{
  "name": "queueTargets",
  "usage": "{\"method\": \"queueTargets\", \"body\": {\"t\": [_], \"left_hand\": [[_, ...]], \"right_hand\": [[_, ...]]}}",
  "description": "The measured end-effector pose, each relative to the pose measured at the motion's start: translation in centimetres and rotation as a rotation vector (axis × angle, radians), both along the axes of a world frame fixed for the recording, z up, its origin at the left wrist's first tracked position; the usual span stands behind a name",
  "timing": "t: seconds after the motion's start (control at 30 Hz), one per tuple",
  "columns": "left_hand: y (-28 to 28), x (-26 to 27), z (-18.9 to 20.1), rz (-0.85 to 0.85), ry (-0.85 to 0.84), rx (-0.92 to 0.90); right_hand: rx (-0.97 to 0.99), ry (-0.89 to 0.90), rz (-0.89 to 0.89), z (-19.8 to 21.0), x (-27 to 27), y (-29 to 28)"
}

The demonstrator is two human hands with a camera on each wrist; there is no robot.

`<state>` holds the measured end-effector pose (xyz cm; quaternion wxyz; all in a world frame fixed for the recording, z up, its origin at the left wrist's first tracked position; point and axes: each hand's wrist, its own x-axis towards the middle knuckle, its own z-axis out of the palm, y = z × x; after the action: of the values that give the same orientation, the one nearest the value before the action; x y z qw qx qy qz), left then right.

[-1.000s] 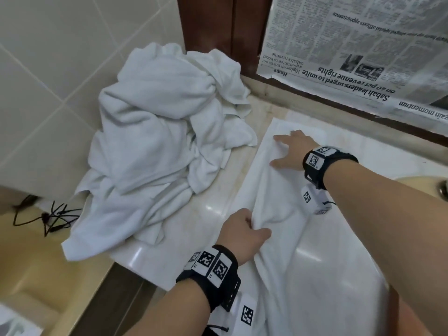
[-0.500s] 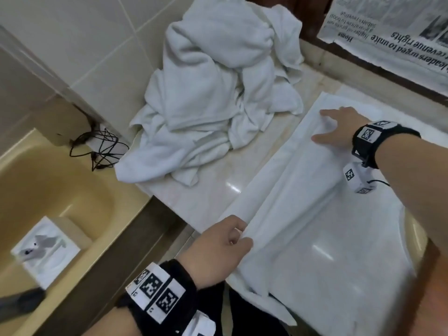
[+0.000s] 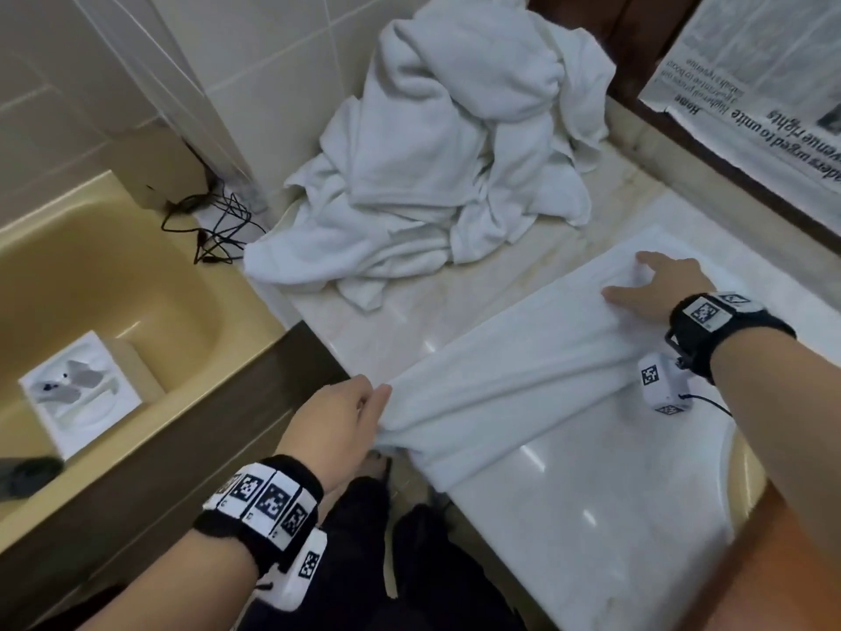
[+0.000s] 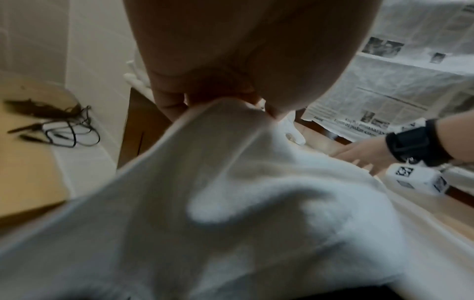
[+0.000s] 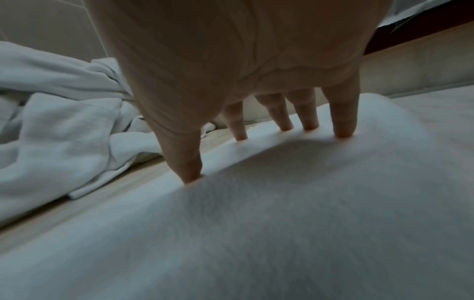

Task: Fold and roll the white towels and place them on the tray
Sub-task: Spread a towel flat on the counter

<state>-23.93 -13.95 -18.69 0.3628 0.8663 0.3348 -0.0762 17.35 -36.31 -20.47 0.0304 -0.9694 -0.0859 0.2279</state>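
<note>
white towel (image 3: 523, 371) lies folded in a long band on the marble counter (image 3: 409, 330), long axis from near-left edge to far right. left hand (image 3: 336, 421) pinches its near end; right hand (image 3: 660, 289) presses the far end, fingers spread. towel pile (image 3: 446, 152) beyond.

A heap of towels (image 3: 448, 175) lies on the counter (image 3: 409, 325), bathtub (image 3: 113, 275) to its left.

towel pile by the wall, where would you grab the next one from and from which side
Probably the loose corner of the towel pile that trails toward the counter's front edge. It lies flat and apart from the knotted bulk, so it should pinch cleanly. Come from the front left, where the left hand is nearest, once it lets go of the spread towel it now grips; the right hand presses that towel flat.
</note>
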Motion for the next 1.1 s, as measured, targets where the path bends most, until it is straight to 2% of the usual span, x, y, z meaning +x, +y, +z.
{"method": "queueTargets", "body": {"t": [0.13, 0.27, 0.47, 0.7, 0.83, 0.93, 1.1], "left_hand": [[-1.2, 0.5, -0.9, 0.012, -0.029, -0.052], [-2.4, 1.8, -1.2, -0.022, 0.034, 0.074], [-3.5, 5.2, -2.0, -0.064, 0.091, 0.163], [-4.2, 7.3, -3.4, 0.031, 0.065, 0.171], [-4.2, 7.4, -3.6, -0.030, 0.125, 0.239], [-4.2, 7.2, -3.8, -0.089, 0.091, 0.298], [-3.6, 6.9, -3.5, -0.206, 0.170, 0.261]], "right_hand": [[-0.018, 0.013, -0.034, 1.1, -0.3, -0.5], [0.018, -0.095, 0.003, 1.7, 2.4, -0.6], [0.121, -0.025, -0.031, 2.7, 5.7, -1.2], [0.177, -0.039, -0.075, 3.4, 7.8, -2.3], [0.183, 0.027, -0.024, 3.8, 8.4, -2.5], [0.157, 0.084, -0.005, 4.1, 8.5, -2.2], [0.082, 0.126, 0.057, 3.9, 8.2, -2.0]]}}
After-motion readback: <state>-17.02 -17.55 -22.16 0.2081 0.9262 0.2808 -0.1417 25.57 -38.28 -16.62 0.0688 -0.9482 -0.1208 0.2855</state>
